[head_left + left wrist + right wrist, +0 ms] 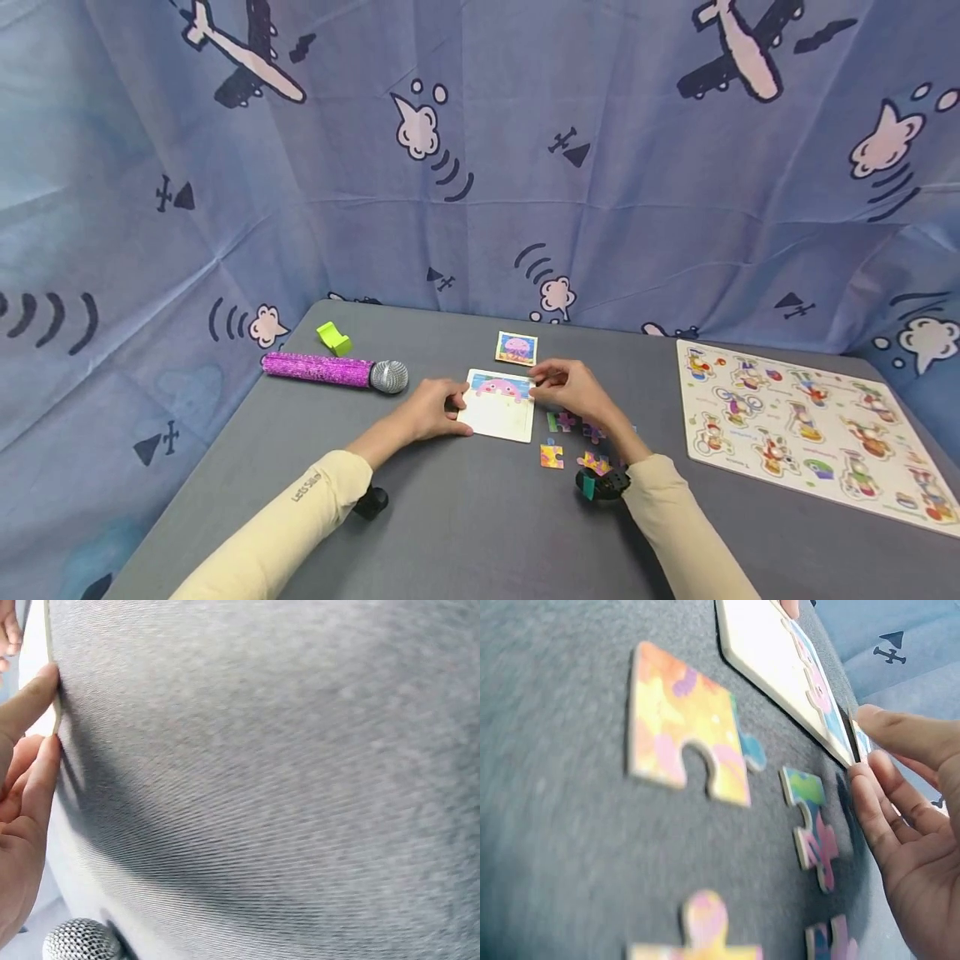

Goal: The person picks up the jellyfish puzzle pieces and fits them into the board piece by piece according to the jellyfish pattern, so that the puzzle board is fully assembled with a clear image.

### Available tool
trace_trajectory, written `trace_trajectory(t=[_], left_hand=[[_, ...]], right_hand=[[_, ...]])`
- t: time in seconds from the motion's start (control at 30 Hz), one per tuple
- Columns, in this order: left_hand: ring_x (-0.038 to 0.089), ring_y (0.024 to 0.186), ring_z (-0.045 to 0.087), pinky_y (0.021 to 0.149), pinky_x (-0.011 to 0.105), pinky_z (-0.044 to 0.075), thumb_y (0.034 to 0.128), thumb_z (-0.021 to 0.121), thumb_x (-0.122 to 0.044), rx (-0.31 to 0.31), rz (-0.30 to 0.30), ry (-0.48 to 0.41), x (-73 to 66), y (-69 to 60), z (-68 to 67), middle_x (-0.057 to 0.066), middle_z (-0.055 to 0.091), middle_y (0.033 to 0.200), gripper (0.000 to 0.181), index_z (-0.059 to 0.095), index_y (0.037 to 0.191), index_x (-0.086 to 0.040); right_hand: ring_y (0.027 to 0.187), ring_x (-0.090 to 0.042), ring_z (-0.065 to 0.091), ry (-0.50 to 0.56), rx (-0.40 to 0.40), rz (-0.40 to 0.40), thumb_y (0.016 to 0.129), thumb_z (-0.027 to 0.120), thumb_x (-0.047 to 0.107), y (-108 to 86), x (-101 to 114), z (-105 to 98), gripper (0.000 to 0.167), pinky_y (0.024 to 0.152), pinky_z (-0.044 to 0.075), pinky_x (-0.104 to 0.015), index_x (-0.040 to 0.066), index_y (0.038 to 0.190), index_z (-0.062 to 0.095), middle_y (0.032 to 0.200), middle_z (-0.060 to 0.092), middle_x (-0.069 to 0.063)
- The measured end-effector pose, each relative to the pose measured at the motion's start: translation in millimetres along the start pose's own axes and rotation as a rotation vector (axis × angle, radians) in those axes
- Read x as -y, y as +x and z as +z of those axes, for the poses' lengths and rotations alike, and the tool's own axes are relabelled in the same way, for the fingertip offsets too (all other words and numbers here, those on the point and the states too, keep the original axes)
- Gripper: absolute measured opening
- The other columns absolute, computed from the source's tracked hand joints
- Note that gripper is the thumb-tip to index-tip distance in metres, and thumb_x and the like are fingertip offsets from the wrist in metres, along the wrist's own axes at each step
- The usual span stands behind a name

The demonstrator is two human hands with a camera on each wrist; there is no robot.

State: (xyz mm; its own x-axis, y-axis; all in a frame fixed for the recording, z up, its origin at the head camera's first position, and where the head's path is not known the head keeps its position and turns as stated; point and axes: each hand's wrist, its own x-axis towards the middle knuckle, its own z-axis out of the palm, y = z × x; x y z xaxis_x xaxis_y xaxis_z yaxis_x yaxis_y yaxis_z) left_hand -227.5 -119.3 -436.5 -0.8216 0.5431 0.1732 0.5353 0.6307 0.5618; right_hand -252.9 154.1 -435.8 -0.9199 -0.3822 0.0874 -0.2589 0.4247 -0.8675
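A square white puzzle board lies on the grey table, with a pink and blue strip of picture fitted along its far side. My left hand holds the board's left edge; in the left wrist view its thumb and a finger touch that edge. At the far right corner my right hand grips the board between thumb and fingers, as the right wrist view shows. Loose jigsaw pieces lie to the right, among them a yellow-orange piece and a green and pink piece. Some pieces are partly hidden under my right arm.
Just beyond the board is a small jellyfish picture card. A purple glittery microphone and a lime-green block lie at the left. A large illustrated board covers the right side. Behind the table hangs a blue curtain.
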Motion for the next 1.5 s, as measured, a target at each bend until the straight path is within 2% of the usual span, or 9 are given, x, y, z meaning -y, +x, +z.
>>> trace_trajectory(t=[0.1, 0.27, 0.47, 0.53, 0.73, 0.93, 1.2, 1.37, 1.5], left_hand=[[0.025, 0.098, 0.063, 0.077, 0.022, 0.053, 0.0672, 0.087, -0.014, -0.009, -0.002, -0.026, -0.1, -0.3, 0.9, 0.018, 0.067, 0.108, 0.034, 0.068, 0.09, 0.002], [0.032, 0.109, 0.061, 0.089, 0.035, 0.05, 0.0646, 0.088, -0.013, -0.026, -0.02, -0.034, -1.8, -0.5, 0.7, 0.021, 0.064, 0.119, 0.028, 0.066, 0.078, -0.001], [0.034, 0.111, 0.06, 0.095, 0.041, 0.046, 0.0638, 0.088, -0.011, -0.024, -0.015, -0.049, -3.3, -0.9, -1.2, 0.021, 0.064, 0.118, 0.028, 0.068, 0.08, 0.001], [0.034, 0.112, 0.059, 0.095, 0.041, 0.046, 0.0638, 0.088, -0.01, -0.022, -0.022, -0.055, -3.4, -1.4, -1.9, 0.021, 0.064, 0.119, 0.028, 0.068, 0.08, 0.001], [0.033, 0.114, 0.058, 0.098, 0.042, 0.044, 0.0646, 0.087, -0.011, -0.01, -0.043, -0.057, -1.1, -2.2, -1.7, 0.02, 0.063, 0.121, 0.028, 0.069, 0.082, 0.0], [0.033, 0.115, 0.058, 0.099, 0.043, 0.043, 0.0643, 0.088, -0.011, -0.007, -0.043, -0.066, -0.3, -1.7, -1.7, 0.02, 0.062, 0.121, 0.029, 0.069, 0.082, 0.0], [0.033, 0.113, 0.059, 0.098, 0.041, 0.044, 0.0639, 0.088, -0.013, -0.013, -0.042, -0.054, -0.7, -0.4, -1.7, 0.019, 0.063, 0.121, 0.028, 0.069, 0.081, -0.001], [0.033, 0.114, 0.058, 0.099, 0.042, 0.043, 0.064, 0.088, -0.014, -0.012, -0.051, -0.065, 0.5, -0.7, -1.6, 0.019, 0.063, 0.122, 0.028, 0.069, 0.081, -0.001], [0.034, 0.114, 0.058, 0.099, 0.042, 0.043, 0.0645, 0.088, -0.014, -0.024, -0.029, -0.093, 3.2, -1.5, -0.7, 0.02, 0.063, 0.121, 0.028, 0.069, 0.081, -0.001]], right_hand=[[0.084, -0.025, 0.062, 0.032, 0.001, -0.004, 0.084, 0.071, 0.007, -6.0, 2.3, -5.3, 0.03, 0.069, 0.052, -0.025, -0.005, 0.111, 0.064, 0.101, 0.064, -0.021], [0.087, -0.023, 0.062, 0.049, 0.012, -0.028, 0.085, 0.071, 0.008, -18.0, 5.1, -14.3, 0.033, 0.072, 0.052, -0.024, -0.008, 0.113, 0.062, 0.105, 0.063, -0.024], [0.087, -0.021, 0.061, 0.056, 0.06, -0.068, 0.084, 0.071, 0.005, -33.6, 1.6, -24.1, 0.033, 0.075, 0.054, -0.024, -0.011, 0.111, 0.062, 0.102, 0.063, -0.025], [0.089, -0.024, 0.061, 0.001, 0.082, -0.075, 0.083, 0.073, 0.007, -37.1, -1.6, -27.8, 0.032, 0.078, 0.054, -0.028, -0.009, 0.11, 0.064, 0.102, 0.064, -0.022], [0.092, -0.024, 0.061, -0.248, 0.13, -0.111, 0.079, 0.078, 0.016, -40.5, -11.3, -39.1, 0.03, 0.082, 0.053, -0.04, 0.002, 0.104, 0.07, 0.101, 0.066, -0.009], [0.091, -0.02, 0.059, -0.366, 0.176, -0.12, 0.077, 0.08, 0.024, -37.0, -16.9, -42.5, 0.031, 0.08, 0.052, -0.036, 0.006, 0.102, 0.074, 0.1, 0.066, -0.004], [0.089, -0.016, 0.057, -0.357, 0.173, -0.105, 0.076, 0.081, 0.023, -37.8, -22.8, -42.4, 0.029, 0.073, 0.048, -0.026, 0.008, 0.101, 0.075, 0.1, 0.065, -0.002], [0.086, -0.016, 0.055, -0.336, 0.156, -0.095, 0.076, 0.081, 0.023, -37.4, -25.8, -40.8, 0.026, 0.069, 0.046, -0.024, 0.01, 0.098, 0.076, 0.098, 0.065, -0.001], [0.087, -0.017, 0.056, -0.313, 0.145, -0.092, 0.077, 0.08, 0.021, -38.1, -28.6, -39.6, 0.023, 0.07, 0.046, -0.024, 0.01, 0.096, 0.076, 0.097, 0.065, -0.001]])
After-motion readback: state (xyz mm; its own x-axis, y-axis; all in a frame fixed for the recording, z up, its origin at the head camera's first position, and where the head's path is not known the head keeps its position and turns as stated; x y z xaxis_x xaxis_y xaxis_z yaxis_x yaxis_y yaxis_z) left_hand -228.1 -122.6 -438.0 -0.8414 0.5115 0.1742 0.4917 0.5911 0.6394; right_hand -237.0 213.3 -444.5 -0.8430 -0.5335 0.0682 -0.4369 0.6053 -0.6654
